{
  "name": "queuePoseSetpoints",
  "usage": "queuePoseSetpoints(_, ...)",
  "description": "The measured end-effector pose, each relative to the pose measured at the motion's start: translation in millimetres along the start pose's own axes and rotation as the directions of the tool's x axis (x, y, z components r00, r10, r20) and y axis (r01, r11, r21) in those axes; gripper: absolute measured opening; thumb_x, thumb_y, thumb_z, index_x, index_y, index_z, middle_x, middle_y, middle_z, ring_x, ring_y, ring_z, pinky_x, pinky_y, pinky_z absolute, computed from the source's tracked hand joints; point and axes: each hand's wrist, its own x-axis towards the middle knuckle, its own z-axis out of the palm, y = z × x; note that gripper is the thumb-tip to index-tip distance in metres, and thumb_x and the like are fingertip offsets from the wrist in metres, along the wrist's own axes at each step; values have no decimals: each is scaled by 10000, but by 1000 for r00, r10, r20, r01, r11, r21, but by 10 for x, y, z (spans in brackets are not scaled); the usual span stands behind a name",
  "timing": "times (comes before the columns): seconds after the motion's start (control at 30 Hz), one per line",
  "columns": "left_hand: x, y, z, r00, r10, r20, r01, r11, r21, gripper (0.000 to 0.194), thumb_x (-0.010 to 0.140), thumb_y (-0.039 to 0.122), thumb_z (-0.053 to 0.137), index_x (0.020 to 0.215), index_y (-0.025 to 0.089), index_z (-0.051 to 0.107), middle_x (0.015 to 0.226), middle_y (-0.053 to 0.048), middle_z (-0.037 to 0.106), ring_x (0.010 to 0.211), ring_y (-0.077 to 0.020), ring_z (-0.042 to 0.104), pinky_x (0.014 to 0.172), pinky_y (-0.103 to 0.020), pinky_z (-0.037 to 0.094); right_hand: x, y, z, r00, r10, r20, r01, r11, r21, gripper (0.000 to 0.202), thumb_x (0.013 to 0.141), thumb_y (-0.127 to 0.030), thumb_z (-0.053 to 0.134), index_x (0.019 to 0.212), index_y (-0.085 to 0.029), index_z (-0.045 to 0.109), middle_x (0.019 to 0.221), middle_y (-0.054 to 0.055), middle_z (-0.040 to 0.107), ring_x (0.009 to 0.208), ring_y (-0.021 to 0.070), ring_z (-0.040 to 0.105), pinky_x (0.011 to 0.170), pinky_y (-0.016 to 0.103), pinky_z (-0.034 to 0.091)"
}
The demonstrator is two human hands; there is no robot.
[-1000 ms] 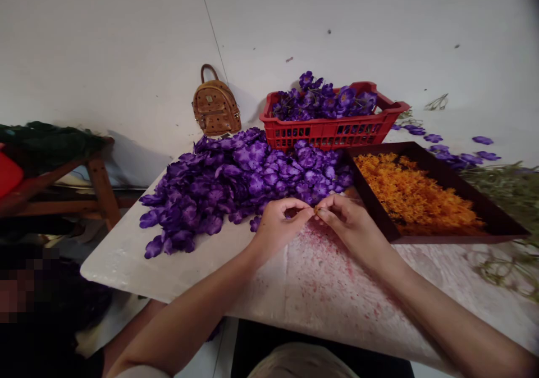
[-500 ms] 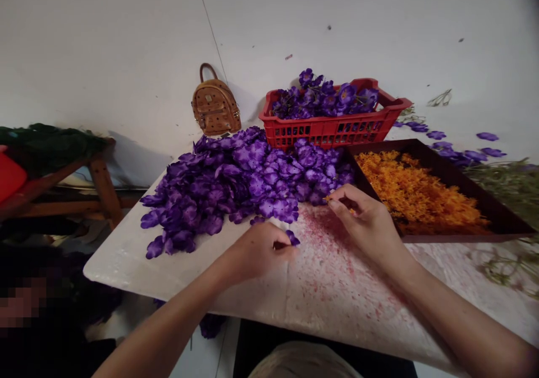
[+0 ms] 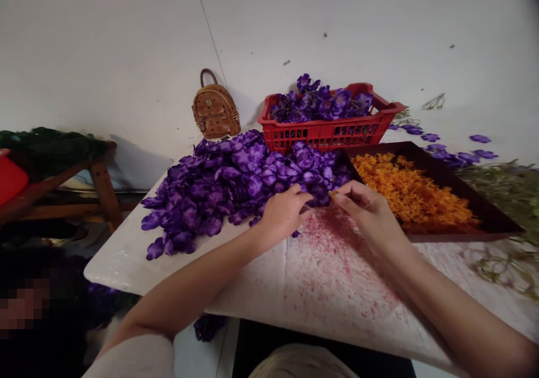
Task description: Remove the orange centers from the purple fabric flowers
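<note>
Pinching orange bit (image 3: pixel 332 194), right hand (image 3: pixel 369 209)

A pale, creased top (image 3: pixel 303 362) shows below the near edge of the bench (image 3: pixel 244 294). Nearer the wearer than the bench's left corner, a plain pale-grey sleeve (image 3: pixel 135 358) ends around the elbow. The left hand (image 3: pixel 286 212) and right hand (image 3: pixel 367 206) are bare.

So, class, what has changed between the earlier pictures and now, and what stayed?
The left hand drew back, then went forward again to the heap of purple petals. A loose purple petal, earlier in its grasp, now shows below it, seemingly let go. The right hand has parted from the left and still pinches a tiny orange piece. The slotted red plastic basket and dark rectangular tray stayed put.
</note>
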Motion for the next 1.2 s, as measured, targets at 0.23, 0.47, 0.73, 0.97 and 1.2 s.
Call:
queuePoseSetpoints(0.23, 190, -3, 155, 999, 39, 17, -40, 995, 93, 265, 1012, 207, 507, 1049, 194, 769, 1115, -82, 711, 873, -215, 692, 728, -315, 521, -3, 1, 27, 999, 31, -12, -31, 998, 50, 242, 887, -385, 687, 715, -238, 601, 661, -25, 524, 626, 154, 459, 616, 323, 339)
queuePoseSetpoints(0.47, 160, -219, 159, 977, -139, -160, 23, 820, -572, 181, 908, 210, 632, 793, 166, 765, 793, -45, 745, 754, -176, 666, 730, -284, 503, -16, -27, 36, 997, 66, -47, -61, 993, 102, 264, 868, -402, 732, 704, -233, 613, 690, -11, 551, 662, 160, 498, 609, 299, 403)
queuePoseSetpoints(0.73, -27, -165, 114, 970, -195, -142, 18, 647, -762, 132, 849, 278, 718, 874, 168, 786, 806, -37, 759, 646, -130, 610, 632, -246, 461, -69, -51, 102, 922, 315, 225, -387, 784, 485, 379, 747, -475, 894, 762, -244, 594, 886, 22, 733, 913, 227, 748, 879, 392, 605)
queuePoseSetpoints(0.97, -75, -86, 79, 959, -282, -38, 121, 525, -842, 297, 935, 431, 653, 915, 161, 775, 751, -52, 727, 586, -116, 553, 563, -230, 414, -98, -112, 115, 979, 151, 136, -195, 886, 421, 256, 855, -463, 823, 807, -250, 688, 948, 30, 772, 991, 220, 734, 1030, 420, 544)
queuePoseSetpoints(1.2, -90, -4, -31, 913, -267, 309, 352, 128, -927, 356, 827, 517, 771, 814, 163, 742, 718, -6, 668, 455, -34, 281, 443, -215, 179, -157, -242, 138, 971, -118, 210, 93, 988, 123, 168, 974, -376, 665, 859, -255, 684, 1000, 50, 755, 959, 235, 711, 887, 396, 551)
